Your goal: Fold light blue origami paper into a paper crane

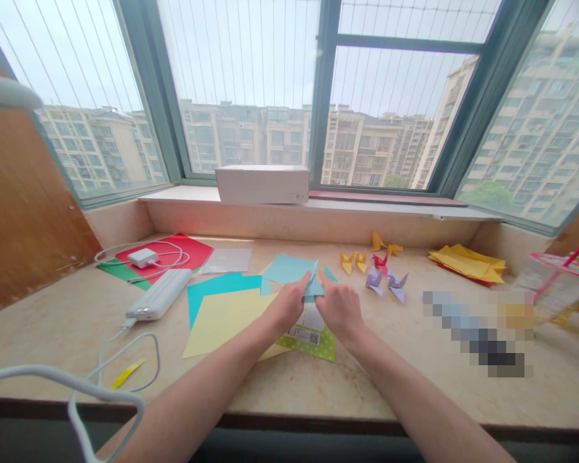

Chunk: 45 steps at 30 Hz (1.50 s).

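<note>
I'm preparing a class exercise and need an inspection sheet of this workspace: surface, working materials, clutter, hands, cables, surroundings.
Surface: marbled countertop, papers spread across its middle.
Working materials: light-blue paper between the hands; pale-yellow sheet to their left; folded paper figures to their right, yellow paper stack beyond.
Clutter: yellow scrap near the front edge; one pixelated object, unidentifiable.
Hands: left hand and right hand, close together, fingers curled onto the light-blue paper.
Cables: white cables loop at left; one enters the power bank.
Surroundings: white box on the ledge; windows, buildings outside.
</note>
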{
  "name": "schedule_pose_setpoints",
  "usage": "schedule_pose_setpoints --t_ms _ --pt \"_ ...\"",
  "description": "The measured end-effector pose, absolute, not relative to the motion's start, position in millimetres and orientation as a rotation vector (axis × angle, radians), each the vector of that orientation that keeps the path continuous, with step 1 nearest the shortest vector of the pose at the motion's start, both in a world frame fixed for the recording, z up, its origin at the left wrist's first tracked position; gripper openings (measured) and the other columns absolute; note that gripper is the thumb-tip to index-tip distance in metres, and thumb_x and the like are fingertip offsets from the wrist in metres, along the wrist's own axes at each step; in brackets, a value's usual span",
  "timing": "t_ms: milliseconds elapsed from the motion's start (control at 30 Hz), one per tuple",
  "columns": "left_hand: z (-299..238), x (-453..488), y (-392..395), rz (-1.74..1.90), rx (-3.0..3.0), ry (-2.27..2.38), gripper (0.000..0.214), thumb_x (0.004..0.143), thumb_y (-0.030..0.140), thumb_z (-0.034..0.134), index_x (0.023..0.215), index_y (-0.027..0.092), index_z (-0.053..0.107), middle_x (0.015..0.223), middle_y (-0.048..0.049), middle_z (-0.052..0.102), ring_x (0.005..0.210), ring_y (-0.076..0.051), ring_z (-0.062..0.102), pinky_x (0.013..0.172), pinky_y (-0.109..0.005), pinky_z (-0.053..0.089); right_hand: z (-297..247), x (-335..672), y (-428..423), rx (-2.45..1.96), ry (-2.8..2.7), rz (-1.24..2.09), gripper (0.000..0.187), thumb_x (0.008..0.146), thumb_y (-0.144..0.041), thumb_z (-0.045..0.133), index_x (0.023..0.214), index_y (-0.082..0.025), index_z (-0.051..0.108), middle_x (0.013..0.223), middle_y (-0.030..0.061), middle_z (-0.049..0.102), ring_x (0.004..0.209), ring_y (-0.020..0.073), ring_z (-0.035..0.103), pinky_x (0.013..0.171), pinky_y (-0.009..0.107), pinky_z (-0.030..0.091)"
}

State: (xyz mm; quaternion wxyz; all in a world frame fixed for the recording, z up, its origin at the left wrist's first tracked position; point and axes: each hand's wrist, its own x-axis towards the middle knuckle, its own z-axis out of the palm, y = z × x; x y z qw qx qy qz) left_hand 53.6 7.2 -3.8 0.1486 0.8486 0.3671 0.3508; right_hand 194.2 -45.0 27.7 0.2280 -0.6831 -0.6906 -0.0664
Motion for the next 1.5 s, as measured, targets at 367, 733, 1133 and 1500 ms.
schedule_pose_setpoints --t_ms 367,733,1133,1500 --pt "1.4 48.5 1.1 1.076 2.131 0.860 0.076 0.075 0.001 0.044 0.150 0.016 0.038 0.069 0.0021 0.068 0.065 -0.016 0.062 0.071 -0.028 0.050 16.2 223.4 -32.4 -1.387 -1.798 -0.046 0.031 0.081 -0.011 0.056 0.108 -0.022 0.066 0.100 0.0048 0.077 0.085 0.0242 0.072 0.073 0.030 0.049" --pt "8.4 57.6 -3.7 1.144 2.333 0.967 0.065 0.084 0.003 0.041 0.148 0.013 0.041 0.126 -0.0147 0.067 0.111 -0.028 0.065 0.096 -0.041 0.050 19.0 213.6 -36.2 -1.481 -1.794 -0.652 0.012 0.090 -0.023 0.059 0.092 -0.019 0.069 0.060 0.0040 0.070 0.056 0.0203 0.061 0.075 0.031 0.039" --pt "6.6 54.1 -1.2 1.079 2.389 1.016 0.075 0.074 -0.005 0.038 0.148 0.006 0.038 0.133 -0.0200 0.060 0.121 -0.028 0.060 0.103 -0.041 0.046 21.6 212.3 -37.5 -1.642 -1.807 -0.407 0.030 0.090 -0.017 0.055 0.115 -0.022 0.069 0.082 0.0076 0.078 0.072 0.0212 0.069 0.089 0.035 0.036" --pt "13.0 57.5 -14.7 1.068 1.619 0.732 0.057 0.089 0.050 0.059 0.136 0.017 0.052 0.114 -0.0129 0.067 0.102 -0.025 0.065 0.084 -0.037 0.055 23.0 229.9 -33.7 -1.214 -2.024 -0.280 0.035 0.092 -0.010 0.056 0.121 -0.025 0.067 0.112 0.0075 0.075 0.096 0.0192 0.070 0.089 0.034 0.038"
